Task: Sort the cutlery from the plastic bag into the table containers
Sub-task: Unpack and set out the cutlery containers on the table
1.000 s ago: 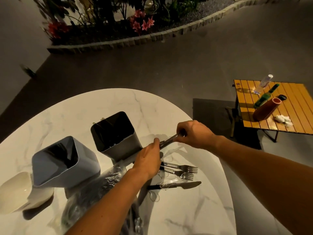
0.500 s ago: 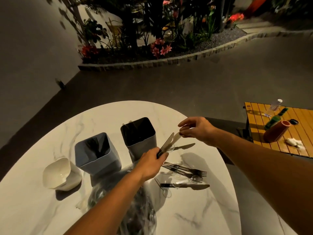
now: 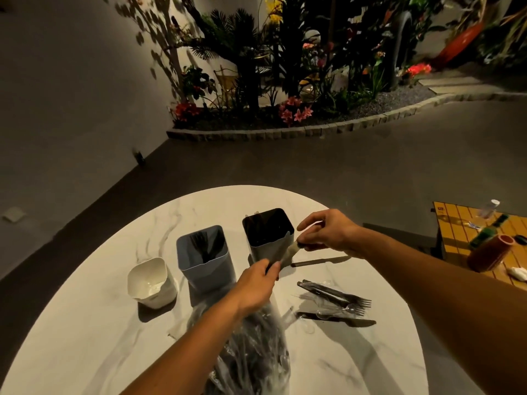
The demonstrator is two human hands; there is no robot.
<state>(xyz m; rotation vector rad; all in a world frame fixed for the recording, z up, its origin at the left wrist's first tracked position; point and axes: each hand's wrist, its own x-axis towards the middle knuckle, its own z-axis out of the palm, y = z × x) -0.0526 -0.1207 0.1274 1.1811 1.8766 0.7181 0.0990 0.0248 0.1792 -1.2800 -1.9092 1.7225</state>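
My left hand (image 3: 256, 283) grips the lower end of a pale, blurred cutlery piece (image 3: 288, 252). My right hand (image 3: 328, 232) pinches its upper end, just right of the dark grey container (image 3: 263, 252). Left of that stand a blue-grey container (image 3: 205, 270) with dark cutlery inside and a white container (image 3: 151, 285). The clear plastic bag (image 3: 253, 357) of dark cutlery lies under my left forearm. One knife (image 3: 319, 261) lies beside the dark container. Two forks (image 3: 336, 295) lie to the right of the bag, with another knife (image 3: 342, 321) just in front of them.
The round marble table (image 3: 85, 323) drops off close on the right. A yellow slatted side table (image 3: 456, 220) at the far right holds a terracotta cylinder (image 3: 490, 253) and a green bottle (image 3: 487, 232). A planted bed borders the floor behind.
The view has tilted upward. One knife now lies on the table beside the dark container. My right hand has come back to the piece my left hand holds.
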